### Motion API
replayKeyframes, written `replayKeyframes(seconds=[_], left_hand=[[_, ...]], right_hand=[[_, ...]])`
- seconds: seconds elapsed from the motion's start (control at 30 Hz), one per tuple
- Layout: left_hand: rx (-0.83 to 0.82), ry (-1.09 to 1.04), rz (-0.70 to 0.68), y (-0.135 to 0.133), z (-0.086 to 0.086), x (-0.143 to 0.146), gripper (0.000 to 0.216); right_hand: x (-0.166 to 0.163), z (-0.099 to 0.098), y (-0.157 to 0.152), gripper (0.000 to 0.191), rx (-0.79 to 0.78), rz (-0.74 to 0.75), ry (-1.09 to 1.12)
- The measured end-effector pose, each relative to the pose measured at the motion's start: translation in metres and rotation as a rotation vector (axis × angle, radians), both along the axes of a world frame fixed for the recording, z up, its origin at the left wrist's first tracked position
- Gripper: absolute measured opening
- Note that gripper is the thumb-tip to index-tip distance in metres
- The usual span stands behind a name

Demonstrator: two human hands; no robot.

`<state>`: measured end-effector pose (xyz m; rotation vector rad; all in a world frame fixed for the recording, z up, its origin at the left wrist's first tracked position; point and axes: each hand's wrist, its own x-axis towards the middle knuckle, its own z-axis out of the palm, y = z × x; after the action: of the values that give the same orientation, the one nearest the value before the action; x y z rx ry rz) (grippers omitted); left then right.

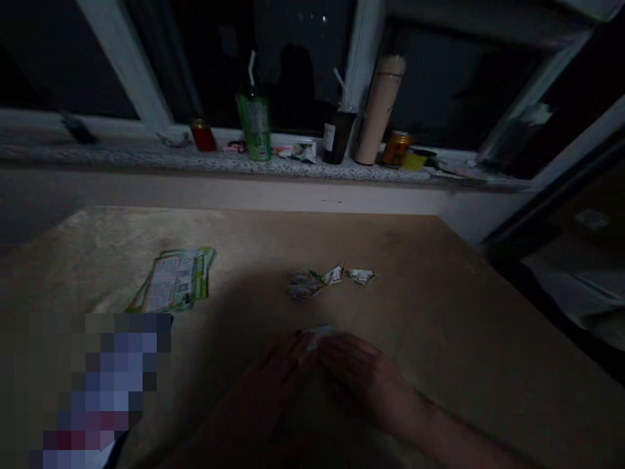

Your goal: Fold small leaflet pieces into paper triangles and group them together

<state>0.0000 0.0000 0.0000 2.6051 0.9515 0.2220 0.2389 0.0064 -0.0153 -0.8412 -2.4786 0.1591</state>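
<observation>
**Hands on a small paper in a dim room**

Light is low here, so much is hard to see. A small paper [319, 335] lies on the tabletop [439, 306], close to the near edge and in the middle. The left hand [280, 371] and the right hand [364, 378] both rest on it. Their fingers are stretched out and lie flat, and the tips meet on the paper. Neither hand is closed around anything. Most of the paper is hidden under the fingers.

Just past the hands lie three folded paper bits [305, 284] in a short row. Far to the left is a pile of green and white leaflets [176, 280].

Behind the tabletop runs a window ledge [122, 155]. A green bottle [254, 127] stands on it with a white straw poking out of the top. Left of it is a red can [202, 135]. To the right stands a dark cup [336, 133], and it has a straw in it too. A tall tan tube [379, 107] leans beside the cup, and an orange can [395, 148] sits next to the tube. It is too dark to tell what is inside the bottle, cup or cans.
</observation>
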Motion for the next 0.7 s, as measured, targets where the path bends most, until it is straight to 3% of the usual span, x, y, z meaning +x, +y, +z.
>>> replayKeyframes(seconds=[0.4, 0.53, 0.7], left_hand=[[0.006, 0.066, -0.015, -0.0008, -0.0010, 0.0008, 0.086], [0.033, 0.066, -0.027, 0.0004, 0.0001, 0.0007, 0.086], [0.218, 0.120, -0.007, -0.0061, -0.0068, 0.0012, 0.083]], right_hand=[[0.0028, 0.0039, 0.0014, 0.036, -0.159, 0.014, -0.033], [0.0016, 0.0008, 0.0022, 0.037, -0.138, 0.021, -0.035], [-0.0006, -0.0036, -0.0007, 0.036, -0.067, -0.003, -0.059]])
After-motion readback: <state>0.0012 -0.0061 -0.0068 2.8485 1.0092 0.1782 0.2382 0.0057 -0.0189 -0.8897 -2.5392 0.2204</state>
